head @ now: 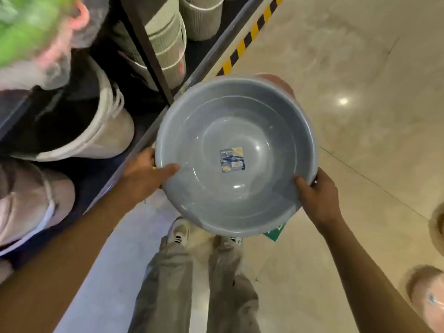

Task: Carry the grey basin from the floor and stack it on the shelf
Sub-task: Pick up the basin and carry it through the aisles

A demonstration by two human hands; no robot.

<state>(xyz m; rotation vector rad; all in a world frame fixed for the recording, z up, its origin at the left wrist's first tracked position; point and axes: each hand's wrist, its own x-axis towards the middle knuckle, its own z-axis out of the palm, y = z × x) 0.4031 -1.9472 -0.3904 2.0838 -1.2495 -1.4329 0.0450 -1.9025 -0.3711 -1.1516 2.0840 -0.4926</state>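
Note:
A round grey basin (240,131) with a small blue label at its bottom is held up in the air in front of me, mouth facing the camera. My left hand (144,174) grips its left rim, thumb inside. My right hand (314,195) grips the lower right rim. The basin hangs above my shoes and the floor, right beside the dark shelf (144,140) at the left. A pinkish rim of something shows behind the basin's upper right edge.
The shelf holds stacked ribbed buckets (168,44), white pails (108,131) and blurred green and pink ware at the top left. A yellow-black hazard strip (247,39) runs along the shelf base. Beige tiled floor (360,92) spreads right, with round items (425,292) at the lower right.

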